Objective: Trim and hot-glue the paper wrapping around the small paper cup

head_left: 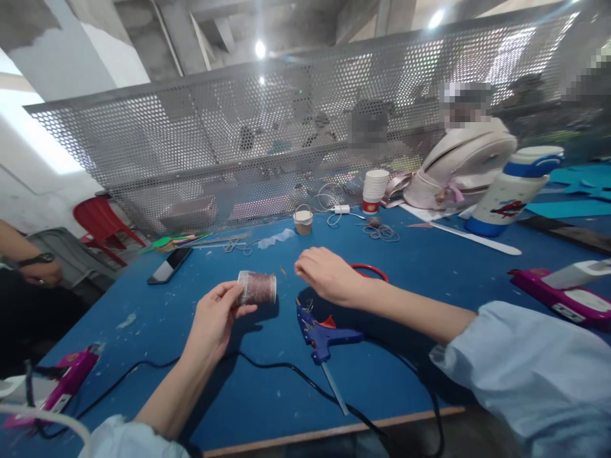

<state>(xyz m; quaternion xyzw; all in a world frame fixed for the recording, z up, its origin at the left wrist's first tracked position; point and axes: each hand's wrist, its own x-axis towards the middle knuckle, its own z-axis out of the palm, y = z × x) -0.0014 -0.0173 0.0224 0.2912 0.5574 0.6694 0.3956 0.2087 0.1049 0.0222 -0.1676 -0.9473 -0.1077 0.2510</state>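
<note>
My left hand (214, 315) is closed round a small spool of brownish thread (258, 287), held on its side a little above the blue table (238, 394). To the right of the spool, my right hand (327, 273) hovers with its fingers curled in a pinch; what it grips, if anything, is too fine to make out. Below my right hand a blue glue gun (321, 331) lies on the table with a glue stick poking out of its back. A red ring (370, 271) lies just behind my right wrist.
A phone (169, 265), a small cup with a handle (303, 221), stacked paper cups (375, 189), coiled cord (382, 231), a white bag (465, 166) and a bottle (513, 189) stand further back. Pink glue guns (558, 296) (67, 381) lie at both sides. Another person's arm (33, 261) is at left.
</note>
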